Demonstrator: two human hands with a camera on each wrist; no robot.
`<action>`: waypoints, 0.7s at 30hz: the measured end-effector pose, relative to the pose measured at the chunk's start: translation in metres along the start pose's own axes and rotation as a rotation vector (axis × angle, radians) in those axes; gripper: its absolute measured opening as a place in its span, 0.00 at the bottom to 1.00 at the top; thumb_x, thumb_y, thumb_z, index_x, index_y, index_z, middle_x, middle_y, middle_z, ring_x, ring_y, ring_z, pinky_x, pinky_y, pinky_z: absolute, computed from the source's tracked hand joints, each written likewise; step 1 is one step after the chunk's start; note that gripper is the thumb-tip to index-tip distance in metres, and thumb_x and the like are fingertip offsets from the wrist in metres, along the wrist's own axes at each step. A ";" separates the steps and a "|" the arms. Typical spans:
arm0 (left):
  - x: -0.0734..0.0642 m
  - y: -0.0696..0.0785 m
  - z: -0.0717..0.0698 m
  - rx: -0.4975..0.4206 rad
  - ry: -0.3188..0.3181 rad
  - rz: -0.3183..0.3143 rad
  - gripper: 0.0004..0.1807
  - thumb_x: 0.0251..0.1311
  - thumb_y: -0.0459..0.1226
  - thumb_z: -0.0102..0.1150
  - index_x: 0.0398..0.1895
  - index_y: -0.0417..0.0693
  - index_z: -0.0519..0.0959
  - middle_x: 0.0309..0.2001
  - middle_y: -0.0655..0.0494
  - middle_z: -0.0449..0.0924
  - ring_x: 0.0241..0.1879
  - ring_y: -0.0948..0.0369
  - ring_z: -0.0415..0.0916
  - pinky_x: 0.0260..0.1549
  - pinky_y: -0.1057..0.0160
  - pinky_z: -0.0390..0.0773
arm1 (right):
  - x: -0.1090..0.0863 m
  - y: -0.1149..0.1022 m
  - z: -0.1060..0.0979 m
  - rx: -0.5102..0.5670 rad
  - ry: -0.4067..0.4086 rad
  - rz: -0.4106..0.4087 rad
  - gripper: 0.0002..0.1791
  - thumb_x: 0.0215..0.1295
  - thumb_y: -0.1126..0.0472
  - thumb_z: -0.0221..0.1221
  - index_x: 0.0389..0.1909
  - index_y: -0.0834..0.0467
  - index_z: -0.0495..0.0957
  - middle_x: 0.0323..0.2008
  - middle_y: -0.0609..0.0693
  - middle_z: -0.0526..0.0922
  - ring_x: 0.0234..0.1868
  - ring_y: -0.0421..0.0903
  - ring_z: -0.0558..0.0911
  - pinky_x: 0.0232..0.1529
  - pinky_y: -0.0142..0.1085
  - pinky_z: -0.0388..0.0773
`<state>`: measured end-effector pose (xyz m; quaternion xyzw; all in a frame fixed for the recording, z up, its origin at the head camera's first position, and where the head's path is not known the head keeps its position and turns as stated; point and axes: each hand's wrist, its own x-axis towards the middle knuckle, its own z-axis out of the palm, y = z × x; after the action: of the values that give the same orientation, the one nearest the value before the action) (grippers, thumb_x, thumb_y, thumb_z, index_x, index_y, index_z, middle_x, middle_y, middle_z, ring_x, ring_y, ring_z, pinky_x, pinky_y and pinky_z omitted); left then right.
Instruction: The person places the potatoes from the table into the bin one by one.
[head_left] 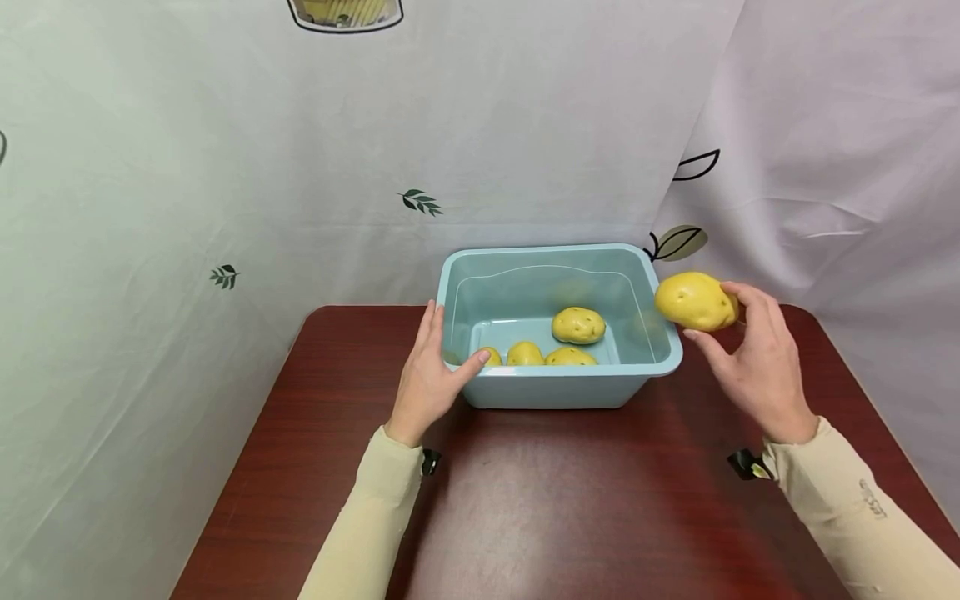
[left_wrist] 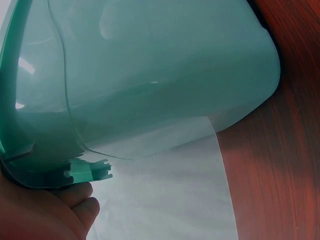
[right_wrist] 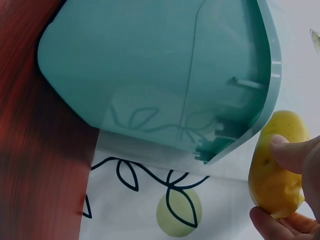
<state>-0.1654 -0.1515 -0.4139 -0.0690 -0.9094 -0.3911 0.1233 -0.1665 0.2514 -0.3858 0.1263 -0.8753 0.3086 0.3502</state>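
A light blue plastic bin [head_left: 555,392] stands near the table's far edge, with several yellow potatoes [head_left: 578,325] on its floor. Its front wall partly hides the nearer potatoes. My left hand [head_left: 431,379] holds the bin's front left corner, thumb at the front rim and fingers along the left side. In the left wrist view, fingertips [left_wrist: 82,200] show by the underside of the rim. My right hand [head_left: 765,367] grips another potato [head_left: 693,300] between thumb and fingers, just outside the bin's right rim. The right wrist view shows this potato [right_wrist: 279,165] close beside the rim.
The bin rests on a dark red wooden table [head_left: 525,508]. A pale cloth [head_left: 540,125] with leaf prints hangs right behind the table, and more cloth hangs along both sides.
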 end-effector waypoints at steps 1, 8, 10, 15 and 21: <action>0.000 0.000 0.000 0.000 0.000 0.001 0.57 0.59 0.68 0.59 0.80 0.45 0.52 0.81 0.57 0.42 0.75 0.53 0.55 0.64 0.44 0.66 | 0.000 -0.001 0.000 0.003 0.001 -0.006 0.44 0.43 0.73 0.78 0.64 0.69 0.70 0.55 0.69 0.73 0.49 0.62 0.75 0.50 0.24 0.60; -0.001 0.002 0.000 0.002 -0.004 -0.003 0.57 0.59 0.67 0.59 0.80 0.44 0.51 0.81 0.57 0.42 0.75 0.52 0.57 0.64 0.43 0.67 | -0.001 -0.008 0.002 0.031 -0.017 -0.037 0.44 0.42 0.75 0.78 0.64 0.70 0.70 0.56 0.68 0.74 0.51 0.62 0.76 0.52 0.16 0.59; -0.001 0.002 -0.001 0.000 -0.006 -0.001 0.57 0.59 0.67 0.59 0.80 0.44 0.51 0.81 0.57 0.41 0.75 0.52 0.57 0.63 0.43 0.67 | 0.000 -0.010 0.002 0.039 -0.023 -0.041 0.44 0.42 0.75 0.78 0.64 0.69 0.70 0.56 0.67 0.74 0.52 0.61 0.76 0.53 0.16 0.59; 0.000 0.001 0.000 0.001 -0.003 0.006 0.56 0.59 0.66 0.60 0.80 0.44 0.51 0.81 0.57 0.41 0.75 0.51 0.56 0.64 0.43 0.67 | 0.000 -0.014 0.004 0.045 -0.038 -0.053 0.44 0.42 0.75 0.78 0.64 0.69 0.70 0.57 0.66 0.74 0.52 0.60 0.76 0.54 0.18 0.59; -0.001 0.001 -0.001 -0.003 -0.002 0.004 0.57 0.59 0.67 0.60 0.81 0.45 0.51 0.81 0.57 0.41 0.75 0.51 0.55 0.64 0.42 0.66 | -0.001 -0.020 0.007 0.045 -0.055 -0.078 0.44 0.42 0.75 0.78 0.64 0.68 0.70 0.57 0.65 0.75 0.51 0.59 0.76 0.53 0.21 0.61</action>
<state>-0.1643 -0.1517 -0.4132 -0.0715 -0.9088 -0.3923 0.1229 -0.1611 0.2315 -0.3815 0.1765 -0.8719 0.3109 0.3347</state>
